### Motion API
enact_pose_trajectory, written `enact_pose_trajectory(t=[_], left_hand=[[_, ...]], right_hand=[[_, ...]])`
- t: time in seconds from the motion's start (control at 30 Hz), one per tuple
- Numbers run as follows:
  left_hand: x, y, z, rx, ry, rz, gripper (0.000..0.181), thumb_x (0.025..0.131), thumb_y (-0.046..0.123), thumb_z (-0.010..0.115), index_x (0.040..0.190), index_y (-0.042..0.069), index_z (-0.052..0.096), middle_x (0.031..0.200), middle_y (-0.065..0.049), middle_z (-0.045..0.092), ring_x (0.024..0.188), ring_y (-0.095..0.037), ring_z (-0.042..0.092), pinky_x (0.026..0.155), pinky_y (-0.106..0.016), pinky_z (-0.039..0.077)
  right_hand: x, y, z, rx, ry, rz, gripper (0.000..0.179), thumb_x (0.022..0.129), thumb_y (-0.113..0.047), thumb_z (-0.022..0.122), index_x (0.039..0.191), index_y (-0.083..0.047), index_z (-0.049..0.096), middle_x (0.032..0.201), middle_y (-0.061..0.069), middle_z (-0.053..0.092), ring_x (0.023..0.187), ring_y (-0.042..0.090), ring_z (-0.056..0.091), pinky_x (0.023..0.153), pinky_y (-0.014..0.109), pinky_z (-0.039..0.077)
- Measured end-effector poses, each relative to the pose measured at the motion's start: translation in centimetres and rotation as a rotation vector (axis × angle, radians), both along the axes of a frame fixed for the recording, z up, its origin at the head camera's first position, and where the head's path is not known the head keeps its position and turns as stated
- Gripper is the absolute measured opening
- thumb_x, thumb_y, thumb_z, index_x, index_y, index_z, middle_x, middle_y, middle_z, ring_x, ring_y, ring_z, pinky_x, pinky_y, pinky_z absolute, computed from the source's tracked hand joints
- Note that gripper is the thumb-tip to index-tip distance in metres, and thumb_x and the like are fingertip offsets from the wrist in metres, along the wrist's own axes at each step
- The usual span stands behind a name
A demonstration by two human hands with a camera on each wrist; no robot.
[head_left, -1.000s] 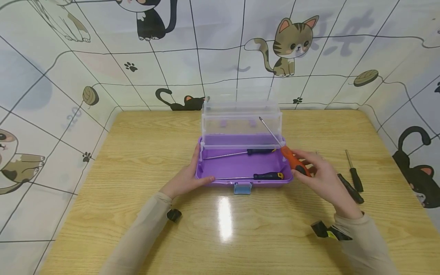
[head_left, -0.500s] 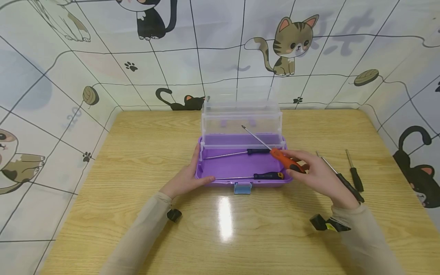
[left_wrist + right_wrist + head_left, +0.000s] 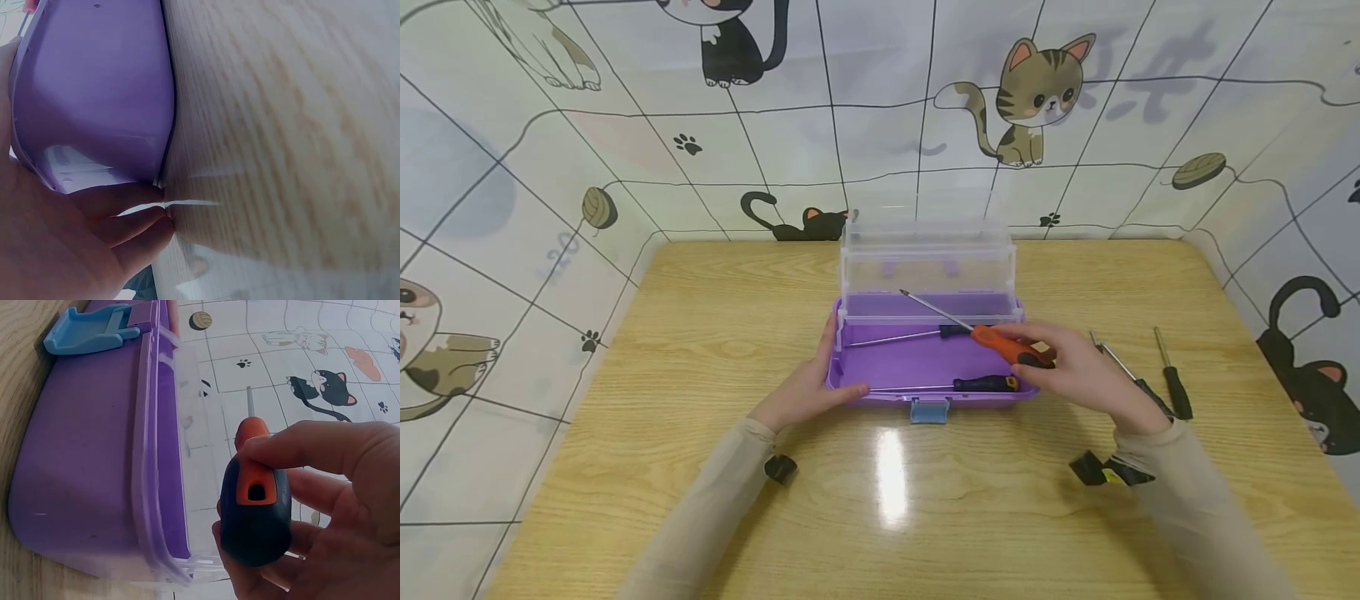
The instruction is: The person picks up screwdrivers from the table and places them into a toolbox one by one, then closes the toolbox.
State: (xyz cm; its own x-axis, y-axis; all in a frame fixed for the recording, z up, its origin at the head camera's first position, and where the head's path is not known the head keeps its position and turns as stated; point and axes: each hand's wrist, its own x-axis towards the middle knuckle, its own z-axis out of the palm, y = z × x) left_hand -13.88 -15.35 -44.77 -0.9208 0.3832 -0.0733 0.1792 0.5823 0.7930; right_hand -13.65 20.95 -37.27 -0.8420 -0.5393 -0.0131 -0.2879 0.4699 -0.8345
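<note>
A purple toolbox [image 3: 891, 367] with a clear lid [image 3: 928, 267] raised at its back stands on the table. My left hand [image 3: 805, 387] holds its front left corner, the thumb over the front rim and the fingers along the outer left wall. In my right hand [image 3: 1075, 367] is a screwdriver with an orange and black handle [image 3: 1000, 344], pinched between thumb and fingers. Its shaft slants left over the box's inside. Two dark-handled screwdrivers lie in the box: one [image 3: 985, 383] along the front, another [image 3: 895, 338] farther back, its handle partly hidden by the orange one.
To the right on the wooden table [image 3: 715, 317] lie a small black screwdriver [image 3: 1177, 392] and a second black-handled screwdriver [image 3: 1120, 362], partly covered by the right hand and wrist. A blue latch [image 3: 929, 411] hangs at the box's front. Cat-patterned walls [image 3: 880, 142] enclose the table's back and sides.
The right hand has moved left with the orange screwdriver, bringing it from the box's right edge to over the inside. Its tip is lower and farther left. The left hand has stayed put.
</note>
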Motion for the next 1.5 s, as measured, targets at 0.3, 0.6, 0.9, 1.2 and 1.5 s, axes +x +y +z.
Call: enact_pose_trajectory(t=[0.3,0.6,0.9,1.2,1.5], left_hand=[[0.1,0.0,0.0,-0.014,-0.006,0.001,0.111,0.069,0.058,0.066,0.139,0.034,-0.018,0.146,-0.005,0.012,0.119,-0.029,0.039,0.096,-0.042,0.032],[0.1,-0.1,-0.1,-0.025,0.001,0.001,0.111,0.07,0.058,0.065,0.139,0.034,-0.017,0.144,-0.012,0.02,0.114,-0.032,0.044,0.095,-0.043,0.034],[0.0,-0.1,0.0,-0.009,0.004,0.002,0.112,0.068,0.057,0.067,0.139,0.035,-0.017,0.144,-0.01,0.019,0.113,-0.033,0.045,0.093,-0.045,0.035],[-0.1,0.0,-0.3,0.017,0.006,-0.007,0.113,0.068,0.054,0.069,0.139,0.035,-0.018,0.146,-0.007,0.015,0.117,-0.033,0.04,0.095,-0.045,0.033],[-0.3,0.0,-0.4,0.036,-0.008,-0.027,0.114,0.068,0.054,0.069,0.137,0.037,-0.02,0.148,-0.001,0.006,0.12,-0.032,0.036,0.096,-0.046,0.03]], right_hand=[[-1.2,-0.8,0.6,0.028,-0.038,0.065,0.046,0.082,-0.004,0.062,0.125,-0.019,0.052,0.108,0.007,0.053,0.068,0.026,0.057,0.048,0.03,0.046],[-2.3,-1.6,0.8,0.159,0.052,0.123,0.048,0.078,0.002,0.061,0.122,-0.015,0.056,0.104,0.006,0.056,0.065,0.018,0.047,0.051,0.028,0.042],[-3.2,-2.2,0.4,0.177,0.017,0.151,0.045,0.079,-0.004,0.064,0.121,-0.016,0.057,0.109,0.007,0.054,0.072,0.019,0.047,0.059,0.031,0.04],[-3.6,-2.8,-1.3,0.181,-0.028,0.206,0.044,0.079,-0.003,0.065,0.121,-0.015,0.057,0.106,0.006,0.054,0.075,0.02,0.048,0.062,0.031,0.042],[-4.0,-3.7,-2.7,0.233,-0.04,0.211,0.045,0.077,-0.002,0.064,0.12,-0.012,0.058,0.095,0.004,0.055,0.073,0.02,0.045,0.06,0.029,0.039]])
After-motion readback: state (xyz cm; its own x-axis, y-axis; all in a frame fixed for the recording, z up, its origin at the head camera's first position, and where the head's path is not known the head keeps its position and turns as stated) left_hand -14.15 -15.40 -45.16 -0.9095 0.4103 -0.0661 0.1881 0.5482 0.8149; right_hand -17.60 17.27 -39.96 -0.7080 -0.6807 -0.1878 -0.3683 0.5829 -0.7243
